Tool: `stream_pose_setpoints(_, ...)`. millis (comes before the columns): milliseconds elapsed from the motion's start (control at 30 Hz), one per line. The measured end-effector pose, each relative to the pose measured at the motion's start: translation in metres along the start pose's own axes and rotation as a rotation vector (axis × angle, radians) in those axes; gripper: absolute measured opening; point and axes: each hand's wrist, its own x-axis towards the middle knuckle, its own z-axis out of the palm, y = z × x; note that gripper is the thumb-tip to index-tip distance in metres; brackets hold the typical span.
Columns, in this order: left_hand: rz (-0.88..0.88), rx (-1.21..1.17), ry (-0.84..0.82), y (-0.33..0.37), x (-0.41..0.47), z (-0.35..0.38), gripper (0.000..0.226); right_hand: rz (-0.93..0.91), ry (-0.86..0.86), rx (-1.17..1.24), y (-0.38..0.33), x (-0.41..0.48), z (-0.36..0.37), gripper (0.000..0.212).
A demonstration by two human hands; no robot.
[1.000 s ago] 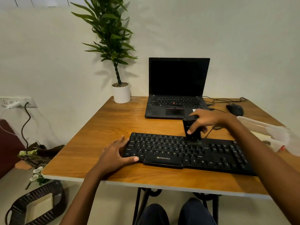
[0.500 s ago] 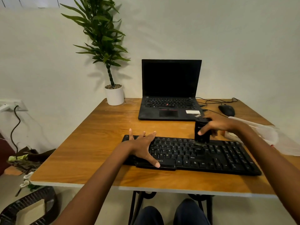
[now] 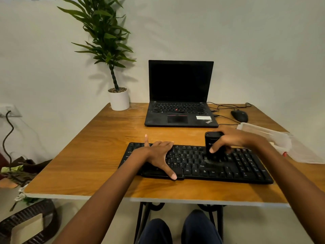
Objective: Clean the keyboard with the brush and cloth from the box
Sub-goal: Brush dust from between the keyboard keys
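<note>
A black keyboard (image 3: 233, 169) lies across the front of the wooden table (image 3: 98, 155). My right hand (image 3: 232, 140) grips a black brush (image 3: 212, 141) held upright, its bristles down on the keys right of the middle. My left hand (image 3: 158, 155) rests flat on the keyboard's left half with fingers spread, the thumb at the front edge. A clear plastic box (image 3: 267, 136) stands at the right, behind my right wrist. No cloth shows.
An open black laptop (image 3: 179, 95) stands at the back centre, with a black mouse (image 3: 239, 115) and cables to its right. A potted plant in a white pot (image 3: 119, 101) sits at the back left. A wicker basket (image 3: 31, 222) lies on the floor at left.
My left hand has moved from the keyboard's left end onto its keys, fingers spread. My right hand has carried the brush rightward along the keys.
</note>
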Motion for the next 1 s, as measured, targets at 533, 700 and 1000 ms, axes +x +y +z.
stream_pose_setpoints(533,-0.005,0.048,-0.012,0.002,0.003,-0.004,0.12,-0.083,-0.001,0.116,-0.016,-0.027,0.021,0.013)
stream_pose_setpoints(700,0.07,0.03,0.007,0.021,0.01,-0.011,0.124,-0.108,0.349,0.213,-0.032,-0.022,0.041,0.015)
stream_pose_setpoints(1000,0.085,0.037,-0.004,0.03,0.021,-0.011,0.125,0.054,0.415,0.412,-0.027,-0.046,0.077,0.015)
